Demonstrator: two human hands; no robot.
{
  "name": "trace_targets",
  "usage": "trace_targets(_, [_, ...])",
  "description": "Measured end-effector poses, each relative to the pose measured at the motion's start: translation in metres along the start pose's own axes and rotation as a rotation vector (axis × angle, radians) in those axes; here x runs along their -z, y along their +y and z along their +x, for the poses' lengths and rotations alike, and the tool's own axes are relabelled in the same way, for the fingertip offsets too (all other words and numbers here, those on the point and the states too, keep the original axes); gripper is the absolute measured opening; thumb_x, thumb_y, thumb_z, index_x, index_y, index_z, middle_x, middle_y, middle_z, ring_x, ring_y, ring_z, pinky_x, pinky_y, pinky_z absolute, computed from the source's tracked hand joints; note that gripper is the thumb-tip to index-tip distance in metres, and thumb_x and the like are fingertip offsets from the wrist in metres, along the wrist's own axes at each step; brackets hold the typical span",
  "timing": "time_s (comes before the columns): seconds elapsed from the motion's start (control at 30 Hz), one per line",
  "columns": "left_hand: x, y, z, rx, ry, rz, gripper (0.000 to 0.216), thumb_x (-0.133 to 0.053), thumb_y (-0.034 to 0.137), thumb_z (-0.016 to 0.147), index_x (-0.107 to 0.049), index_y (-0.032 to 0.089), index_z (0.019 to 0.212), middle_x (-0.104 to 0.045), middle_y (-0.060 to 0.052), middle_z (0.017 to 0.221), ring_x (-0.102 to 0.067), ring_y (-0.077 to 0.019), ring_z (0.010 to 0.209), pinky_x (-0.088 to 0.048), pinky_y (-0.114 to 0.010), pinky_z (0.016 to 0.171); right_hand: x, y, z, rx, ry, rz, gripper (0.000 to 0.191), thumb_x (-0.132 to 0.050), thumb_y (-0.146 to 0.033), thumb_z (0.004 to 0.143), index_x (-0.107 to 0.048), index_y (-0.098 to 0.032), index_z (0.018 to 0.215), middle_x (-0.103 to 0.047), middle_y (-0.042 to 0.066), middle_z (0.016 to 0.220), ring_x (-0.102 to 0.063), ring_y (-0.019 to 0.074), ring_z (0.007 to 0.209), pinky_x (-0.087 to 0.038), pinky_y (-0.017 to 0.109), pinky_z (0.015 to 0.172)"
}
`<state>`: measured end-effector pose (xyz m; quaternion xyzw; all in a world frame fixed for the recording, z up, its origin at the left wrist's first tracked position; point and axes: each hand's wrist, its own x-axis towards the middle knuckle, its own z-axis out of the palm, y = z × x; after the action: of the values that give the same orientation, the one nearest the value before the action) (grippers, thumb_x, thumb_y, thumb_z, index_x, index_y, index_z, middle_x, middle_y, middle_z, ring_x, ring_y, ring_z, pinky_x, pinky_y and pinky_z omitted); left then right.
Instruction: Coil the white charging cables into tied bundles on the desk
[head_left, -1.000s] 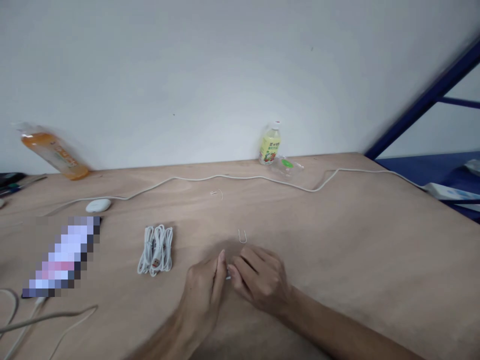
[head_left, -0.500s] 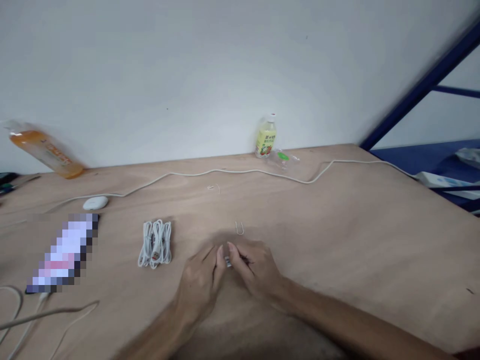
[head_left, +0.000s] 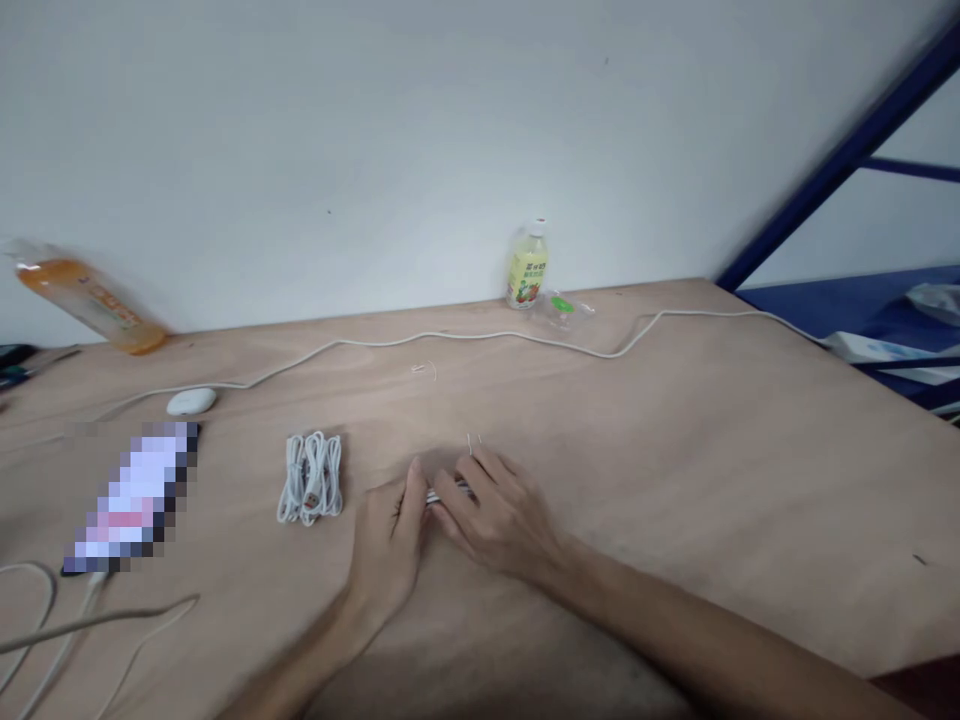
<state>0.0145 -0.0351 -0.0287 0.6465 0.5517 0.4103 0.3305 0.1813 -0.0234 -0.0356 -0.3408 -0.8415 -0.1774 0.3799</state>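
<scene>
Low over the brown-covered table (head_left: pixel 637 470), my left hand (head_left: pixel 386 535) is closed on the left end of a coiled white cable (head_left: pixel 433 496). My right hand (head_left: pixel 506 515) curls over the other end, its fingers bent across the strands. Most of the cable is hidden by my fingers; only a short stretch shows between the hands. Just beyond my right fingers lies a thin wire tie (head_left: pixel 474 443), partly covered by them. Left of my hands rest several bundled white cables (head_left: pixel 311 478), lying side by side.
At left are a phone (head_left: pixel 135 495) plugged into a cable and a white earbud case (head_left: pixel 191 401). By the wall stand an orange bottle (head_left: pixel 94 305), leaning, and a yellow-labelled bottle (head_left: pixel 528 268) beside clear plastic packaging (head_left: pixel 562 308). A long white cord (head_left: pixel 465 335) crosses behind.
My right hand has turned from a thumb-up pinch to lying over the cable, palm down. More of the white strands now shows between my hands. The view has shifted slightly.
</scene>
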Motion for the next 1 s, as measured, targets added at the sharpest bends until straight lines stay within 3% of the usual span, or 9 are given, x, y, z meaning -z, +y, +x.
trace_targets(0.1, [-0.002,-0.002,-0.003,0.058,-0.089,-0.065,0.062,-0.038,0.06,0.109,-0.037,0.026,0.057,-0.033,0.004,0.051,-0.034,-0.0136,0.049,-0.026,-0.03,0.049,-0.005,0.003,-0.001,0.03,0.018,-0.018,0.04,-0.048,-0.025,0.114,-0.066,-0.019,0.079,-0.061,0.002,0.067,-0.056,0.0194,0.067,-0.042,0.034,0.064])
trace_targets(0.17, [-0.003,-0.001,-0.005,0.023,-0.122,-0.043,0.062,-0.038,0.057,0.11,-0.04,0.025,0.056,-0.035,0.004,0.051,-0.035,-0.0133,0.048,-0.027,-0.029,0.049,-0.007,0.004,-0.004,0.038,0.047,-0.001,0.047,-0.044,-0.022,0.115,-0.061,-0.021,0.072,-0.057,0.0,0.061,-0.051,0.0174,0.06,-0.038,0.034,0.06])
trace_targets(0.43, [0.001,0.001,0.0,-0.432,0.016,0.175,0.039,-0.045,0.021,0.109,-0.054,0.023,0.071,-0.054,0.003,0.061,-0.047,-0.0134,0.052,-0.039,-0.026,0.058,-0.019,0.003,-0.015,-0.052,-0.021,0.172,0.04,-0.049,-0.017,0.113,-0.061,-0.021,0.075,-0.063,-0.001,0.062,-0.057,0.0153,0.054,-0.041,0.031,0.059])
trace_targets(0.7, [-0.001,-0.002,0.003,-0.486,0.04,0.277,0.043,-0.039,0.019,0.112,-0.053,0.023,0.072,-0.057,0.002,0.062,-0.048,-0.0136,0.052,-0.04,-0.027,0.058,-0.013,0.004,-0.008,-0.08,0.001,0.178,0.042,-0.04,-0.017,0.115,-0.064,-0.02,0.081,-0.066,0.001,0.066,-0.059,0.0154,0.058,-0.042,0.03,0.059])
trace_targets(0.87, [0.001,0.0,0.002,-0.501,0.066,0.259,0.044,-0.039,0.018,0.113,-0.048,0.023,0.07,-0.055,0.003,0.06,-0.047,-0.0124,0.05,-0.037,-0.027,0.055,-0.004,0.002,-0.001,-0.038,0.059,0.121,0.044,-0.042,-0.016,0.114,-0.06,-0.021,0.074,-0.062,0.001,0.064,-0.056,0.0156,0.058,-0.041,0.031,0.058])
trace_targets(1.0, [0.0,-0.001,-0.001,-0.54,0.011,0.253,0.045,-0.038,0.017,0.114,-0.052,0.022,0.072,-0.058,0.003,0.061,-0.051,-0.012,0.051,-0.038,-0.026,0.054,-0.005,0.003,-0.001,-0.009,0.09,0.155,0.049,-0.039,-0.014,0.114,-0.059,-0.021,0.07,-0.059,-0.001,0.058,-0.051,0.0144,0.051,-0.039,0.032,0.053])
